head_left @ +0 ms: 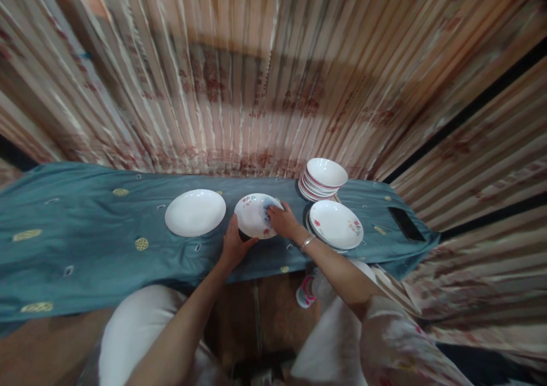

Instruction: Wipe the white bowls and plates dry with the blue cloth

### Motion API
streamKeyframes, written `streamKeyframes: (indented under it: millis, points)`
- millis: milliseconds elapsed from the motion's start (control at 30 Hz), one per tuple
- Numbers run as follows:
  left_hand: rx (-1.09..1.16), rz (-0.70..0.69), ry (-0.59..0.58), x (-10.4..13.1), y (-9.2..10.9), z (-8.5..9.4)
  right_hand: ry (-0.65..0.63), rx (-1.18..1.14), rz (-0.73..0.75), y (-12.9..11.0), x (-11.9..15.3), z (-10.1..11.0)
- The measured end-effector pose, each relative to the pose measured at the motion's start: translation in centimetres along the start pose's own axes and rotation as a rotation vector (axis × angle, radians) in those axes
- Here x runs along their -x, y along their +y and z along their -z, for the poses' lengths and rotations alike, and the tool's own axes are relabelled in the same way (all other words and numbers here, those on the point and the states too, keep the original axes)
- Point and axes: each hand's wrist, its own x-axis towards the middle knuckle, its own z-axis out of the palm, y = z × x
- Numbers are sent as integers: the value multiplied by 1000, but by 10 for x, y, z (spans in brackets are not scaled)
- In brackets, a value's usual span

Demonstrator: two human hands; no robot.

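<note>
A white floral plate (252,218) is in front of me at the middle of the cloth-covered table. My left hand (235,242) grips its lower left rim, thumb and fingers around the edge. On the right side of the same plate is my right hand (280,218), pressing a small bluish thing (268,208), perhaps a cloth, against its surface. To the left lies a plain white plate (195,213). Right of my right hand is a short stack of floral plates (336,224). Behind that stands a stack of white bowls (325,174).
The table wears a teal cloth (106,232) with yellow patterns. A dark phone (405,223) lies at its right end. Pleated curtains (256,89) hang behind and to the right. My knees are at the near edge, with a shoe (305,293) below.
</note>
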Motion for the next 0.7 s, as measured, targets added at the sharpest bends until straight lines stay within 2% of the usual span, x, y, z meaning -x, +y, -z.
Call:
streamKeyframes:
  millis: [167, 400, 567, 700]
  points:
    - [-12, 7, 13, -1, -2, -2, -29, -9, 3, -4, 18, 0]
    - [-15, 9, -8, -5, -4, -3, -89, -129, -52, -24, 34, 3]
    - [-14, 28, -40, -7, -7, 0, -119, -160, -52, -43, 31, 6]
    - [-10, 32, -48, -8, -11, 1, -124, -292, -25, -65, 14, 8]
